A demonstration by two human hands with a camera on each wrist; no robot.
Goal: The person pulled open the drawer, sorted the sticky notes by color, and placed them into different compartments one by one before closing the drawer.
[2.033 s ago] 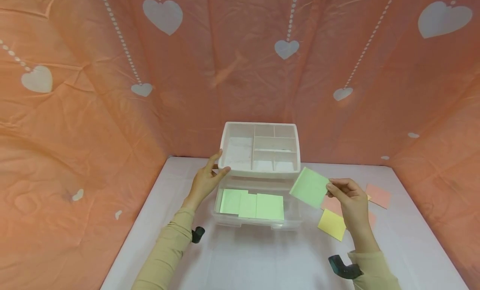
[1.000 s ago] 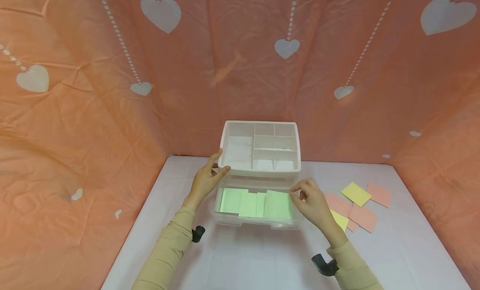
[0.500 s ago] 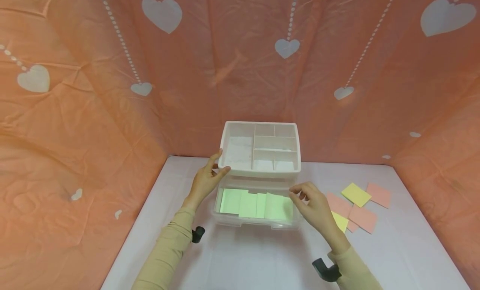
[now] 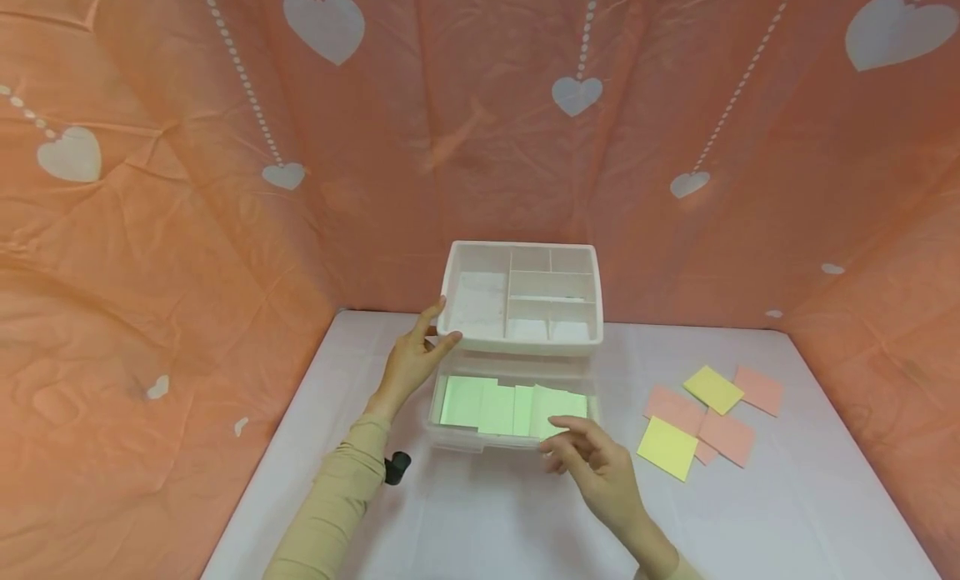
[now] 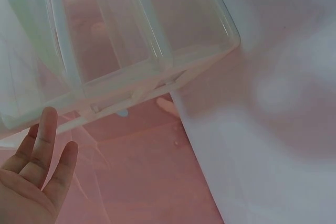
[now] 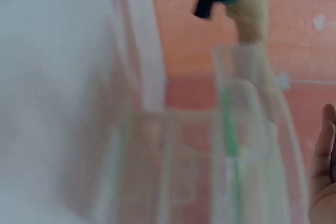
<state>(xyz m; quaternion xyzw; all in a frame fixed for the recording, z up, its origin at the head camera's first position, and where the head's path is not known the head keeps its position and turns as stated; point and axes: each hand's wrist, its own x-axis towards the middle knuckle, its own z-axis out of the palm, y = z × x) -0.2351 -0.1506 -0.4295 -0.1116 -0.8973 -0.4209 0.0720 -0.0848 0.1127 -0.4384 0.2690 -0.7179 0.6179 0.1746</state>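
Backdrop: salmon cloth (image 4: 187,230) printed with white hearts, draped behind and beside a white table (image 4: 487,530). Head view: clear plastic storage box (image 4: 513,442) at table centre, holding overlapping green sticky-note pads (image 4: 510,407); white divided tray (image 4: 521,297) raised at the box's rear edge, tilted toward the camera. Left hand (image 4: 411,365) pinches the tray's near-left corner, thumb on the rim and fingers behind. Right hand (image 4: 596,472) hovers just before the box's front-right corner, fingers loosely spread, holding nothing. Loose yellow and pink sticky-note pads (image 4: 708,422) lie well apart to the right, on the table. Left wrist view: underside of the tray (image 5: 131,40) overhead, with left fingers (image 5: 44,145) straight below its edge; the grip itself is out of frame. Right wrist view: blurred; box wall (image 6: 231,156) with a green edge inside, and right fingertips (image 6: 323,150) at the frame's edge, apart from the box. Risk, as judged: the tray hangs on one corner pinch; a slipping thumb could drop it onto the green pads. The top green pad sits askew, so a lowered tray might crease it.
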